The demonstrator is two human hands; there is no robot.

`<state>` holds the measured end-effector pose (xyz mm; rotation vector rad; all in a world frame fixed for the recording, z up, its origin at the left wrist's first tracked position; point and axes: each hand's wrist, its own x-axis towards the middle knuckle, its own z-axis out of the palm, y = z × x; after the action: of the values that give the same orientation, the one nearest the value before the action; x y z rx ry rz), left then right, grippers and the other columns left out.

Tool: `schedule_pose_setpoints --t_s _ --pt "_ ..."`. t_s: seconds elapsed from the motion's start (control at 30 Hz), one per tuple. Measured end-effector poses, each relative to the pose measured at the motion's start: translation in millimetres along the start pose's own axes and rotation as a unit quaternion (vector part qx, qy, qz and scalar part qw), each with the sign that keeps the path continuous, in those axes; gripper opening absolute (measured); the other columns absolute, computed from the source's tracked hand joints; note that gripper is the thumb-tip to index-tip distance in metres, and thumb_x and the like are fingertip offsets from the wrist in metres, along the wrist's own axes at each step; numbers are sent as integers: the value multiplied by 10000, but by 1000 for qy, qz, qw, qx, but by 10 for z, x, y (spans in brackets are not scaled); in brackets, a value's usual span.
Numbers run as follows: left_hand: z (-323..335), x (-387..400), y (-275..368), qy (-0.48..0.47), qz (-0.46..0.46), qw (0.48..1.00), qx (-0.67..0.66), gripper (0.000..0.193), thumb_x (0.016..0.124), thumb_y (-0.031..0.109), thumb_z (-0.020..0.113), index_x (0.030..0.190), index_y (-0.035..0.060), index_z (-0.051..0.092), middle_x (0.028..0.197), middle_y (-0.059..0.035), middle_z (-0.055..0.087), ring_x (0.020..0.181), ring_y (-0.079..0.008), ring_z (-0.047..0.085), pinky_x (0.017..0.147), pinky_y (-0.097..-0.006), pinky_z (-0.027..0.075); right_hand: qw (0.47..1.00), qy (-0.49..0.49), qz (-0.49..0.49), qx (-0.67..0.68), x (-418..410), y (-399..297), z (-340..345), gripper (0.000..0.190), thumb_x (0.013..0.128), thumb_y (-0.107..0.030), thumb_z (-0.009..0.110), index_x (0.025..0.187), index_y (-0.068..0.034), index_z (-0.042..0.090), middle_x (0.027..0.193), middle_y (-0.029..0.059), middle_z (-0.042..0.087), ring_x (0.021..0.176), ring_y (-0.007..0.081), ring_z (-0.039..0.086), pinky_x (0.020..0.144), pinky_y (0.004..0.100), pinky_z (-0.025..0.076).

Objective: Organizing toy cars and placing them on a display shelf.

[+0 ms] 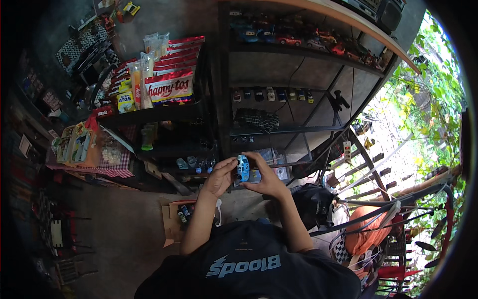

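Note:
A light-blue toy race car [243, 169] with dark markings is held up in front of my chest, with its wheels facing left. My right hand [266, 178] grips it at both ends, the thumb at the near end and a fingertip at the far one. From the other side, my left hand [219, 177] pinches at the car's wheel side near the far end. Below my left forearm, an open cardboard box [170, 220] contains several small toy cars [183, 213], partly covered by the arm.
Ahead, a dark metal shelf rack [287, 130] carries a row of toy cars [270, 94] and a checked cloth [257, 119]. Snack packets [170, 88] fill a rack at left. A black bag [313, 203] sits on the floor at right, near an orange cover [368, 226].

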<state>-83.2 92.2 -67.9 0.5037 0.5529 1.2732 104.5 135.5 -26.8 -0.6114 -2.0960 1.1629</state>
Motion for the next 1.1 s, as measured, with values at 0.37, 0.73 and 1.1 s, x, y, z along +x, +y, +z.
schedule_pose_setpoints --t_s 0.37,0.73,1.1 --pt "206 -49 11 15 -10 999 -43 273 978 249 555 1197 89 584 1035 -11 642 936 -140 622 774 -294 487 999 36 14 17 45 -165 14 845 665 -27 791 1415 -76 405 1274 130 467 1208 274 509 1022 367 436" --pt "63 47 96 -25 -17 999 -17 342 988 246 525 1239 17 559 1168 -102 632 1077 -196 613 963 -367 473 999 34 -13 -1 -1 -126 -36 853 678 -58 816 1424 -71 403 1311 123 461 1246 258 483 1035 375 422" --pt "160 135 56 -33 -30 998 42 297 980 246 553 1198 47 591 1096 -30 619 1050 -142 572 921 -332 445 998 53 -14 -16 -82 -149 -138 854 677 -54 813 1426 -66 402 1299 128 471 1226 260 496 1044 374 414"
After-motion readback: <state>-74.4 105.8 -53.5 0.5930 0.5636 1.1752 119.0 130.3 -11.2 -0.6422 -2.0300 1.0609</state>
